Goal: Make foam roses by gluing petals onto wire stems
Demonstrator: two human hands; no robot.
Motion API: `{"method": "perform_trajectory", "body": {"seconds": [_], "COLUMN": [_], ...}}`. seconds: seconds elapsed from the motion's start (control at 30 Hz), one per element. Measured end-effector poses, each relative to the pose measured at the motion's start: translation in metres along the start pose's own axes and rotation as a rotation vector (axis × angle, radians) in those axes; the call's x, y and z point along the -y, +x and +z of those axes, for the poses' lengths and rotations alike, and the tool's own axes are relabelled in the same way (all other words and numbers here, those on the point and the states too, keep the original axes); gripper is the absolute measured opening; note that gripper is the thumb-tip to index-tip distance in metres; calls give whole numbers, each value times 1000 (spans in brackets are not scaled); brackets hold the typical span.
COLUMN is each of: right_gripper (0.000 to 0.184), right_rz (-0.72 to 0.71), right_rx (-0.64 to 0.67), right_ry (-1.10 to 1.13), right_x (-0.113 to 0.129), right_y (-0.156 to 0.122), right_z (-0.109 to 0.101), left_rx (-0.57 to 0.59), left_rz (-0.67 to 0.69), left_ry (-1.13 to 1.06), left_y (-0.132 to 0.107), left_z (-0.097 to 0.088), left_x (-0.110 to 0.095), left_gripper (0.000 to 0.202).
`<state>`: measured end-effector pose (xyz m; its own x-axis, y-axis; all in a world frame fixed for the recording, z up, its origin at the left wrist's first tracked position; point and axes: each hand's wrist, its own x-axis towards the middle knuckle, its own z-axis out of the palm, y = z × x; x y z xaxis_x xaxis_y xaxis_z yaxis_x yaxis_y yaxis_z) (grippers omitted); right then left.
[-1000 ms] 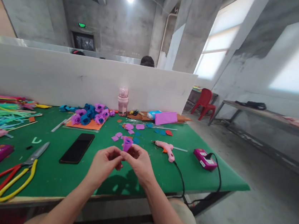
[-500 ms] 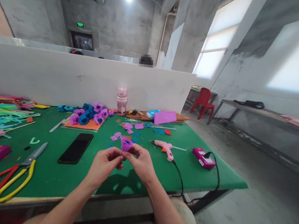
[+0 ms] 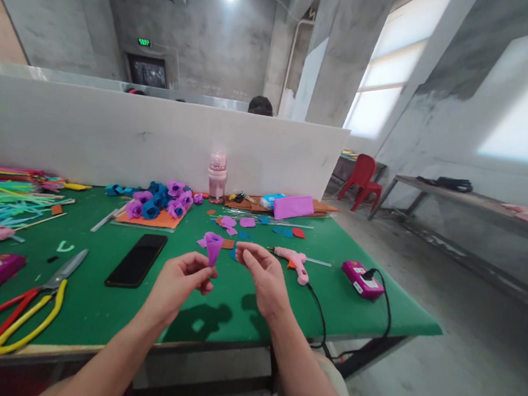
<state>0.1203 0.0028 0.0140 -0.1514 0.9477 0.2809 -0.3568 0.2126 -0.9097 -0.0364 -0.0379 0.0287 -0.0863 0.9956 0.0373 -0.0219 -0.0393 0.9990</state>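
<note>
My left hand [image 3: 183, 281] pinches the base of a small purple rolled flower [image 3: 213, 245] and holds it above the green table [image 3: 228, 299]. My right hand [image 3: 262, 277] hovers just right of it, apart from the flower, fingers loosely curled and holding nothing I can see. A pink glue gun [image 3: 292, 260] lies on the table just beyond my right hand. Loose purple, blue and red petal pieces [image 3: 242, 222] lie scattered behind the flower.
A black phone [image 3: 137, 260] lies left of my hands. Red and yellow scissors [image 3: 16, 316] rest at the front left. Finished purple and blue flowers [image 3: 159, 200] sit on an orange sheet. A pink bottle [image 3: 217, 177] stands by the white partition. A pink power adapter [image 3: 362, 280] sits at right.
My right hand has let go of the purple flower and moved right. My left hand alone holds the flower, shifted slightly left and up.
</note>
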Motion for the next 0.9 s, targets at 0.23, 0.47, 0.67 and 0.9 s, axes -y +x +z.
{"method": "perform_trajectory", "body": {"seconds": [0.23, 0.47, 0.67, 0.9], "right_gripper": [19, 16, 28, 19], "right_rz": [168, 164, 107, 125], "right_rx": [-33, -19, -3, -22], "right_ry": [-38, -3, 36, -90], "right_x": [-2, -1, -6, -4], "right_y": [-1, -5, -4, -5], "right_z": [1, 7, 10, 10], "left_rx": [67, 79, 78, 96], "left_rz": [-187, -235, -248, -251], "left_ry": [-260, -331, -359, -370], "left_y": [6, 10, 11, 10], "left_z": [-8, -11, -12, -11], "left_x": [2, 8, 10, 10], "left_gripper": [29, 25, 24, 24]}}
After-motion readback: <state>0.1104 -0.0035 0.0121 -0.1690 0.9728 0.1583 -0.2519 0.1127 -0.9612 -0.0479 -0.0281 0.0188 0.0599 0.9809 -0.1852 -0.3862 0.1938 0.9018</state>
